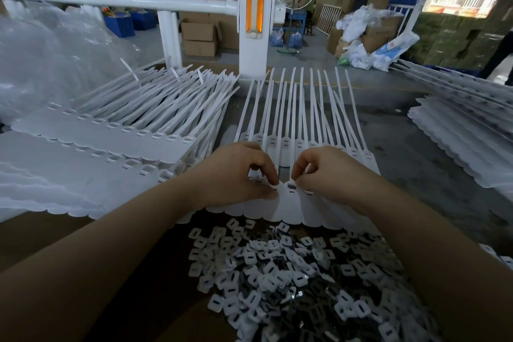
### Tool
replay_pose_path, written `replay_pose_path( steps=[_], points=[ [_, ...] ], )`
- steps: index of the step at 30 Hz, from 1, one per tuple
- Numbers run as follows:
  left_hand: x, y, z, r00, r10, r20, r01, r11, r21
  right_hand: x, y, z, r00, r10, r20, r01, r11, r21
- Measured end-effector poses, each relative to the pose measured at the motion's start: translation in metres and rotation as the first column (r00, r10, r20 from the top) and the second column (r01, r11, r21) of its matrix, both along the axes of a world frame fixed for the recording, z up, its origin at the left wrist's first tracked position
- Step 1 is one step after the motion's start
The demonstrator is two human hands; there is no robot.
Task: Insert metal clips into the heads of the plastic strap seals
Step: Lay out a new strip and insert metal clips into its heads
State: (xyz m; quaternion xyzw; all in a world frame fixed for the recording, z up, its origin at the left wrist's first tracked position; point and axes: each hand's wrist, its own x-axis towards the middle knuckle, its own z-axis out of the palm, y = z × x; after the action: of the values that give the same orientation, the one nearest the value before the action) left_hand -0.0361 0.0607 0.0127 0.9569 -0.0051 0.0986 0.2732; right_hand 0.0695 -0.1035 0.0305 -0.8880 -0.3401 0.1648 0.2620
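Note:
A joined row of white plastic strap seals [288, 208] lies in front of me, tails fanning away toward the far edge. My left hand [238, 172] rests on the row's left heads, its fingers curled down and thumb and forefinger pinching at a seal head. My right hand [327, 172] pinches a small metal clip [292, 185] and holds it at the slot of a middle seal head. A heap of white-and-metal clips [291, 272] lies on the brown board close to me, between my forearms.
Stacks of strap seal rows [116, 133] lie at the left, more seal stacks [466, 130] at the right. Clear plastic bags [41, 44] pile at far left. A white rail post [255, 22] stands behind the table. Cardboard boxes [200, 36] sit on the floor beyond.

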Motion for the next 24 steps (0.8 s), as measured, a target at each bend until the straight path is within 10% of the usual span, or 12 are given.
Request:
replay_pose_path(
  steps=[14, 24],
  points=[
    [-0.003, -0.017, 0.007, 0.929, -0.305, -0.212, 0.300, 0.952, -0.057, 0.002, 0.001, -0.002, 1.000, 0.007, 0.009, -0.007, 1.000, -0.001],
    [-0.005, -0.013, 0.009, 0.995, -0.002, -0.098, -0.032, 0.937, -0.348, 0.003, 0.001, 0.001, 0.993, -0.016, -0.115, 0.040, 0.978, 0.205]
  ],
)
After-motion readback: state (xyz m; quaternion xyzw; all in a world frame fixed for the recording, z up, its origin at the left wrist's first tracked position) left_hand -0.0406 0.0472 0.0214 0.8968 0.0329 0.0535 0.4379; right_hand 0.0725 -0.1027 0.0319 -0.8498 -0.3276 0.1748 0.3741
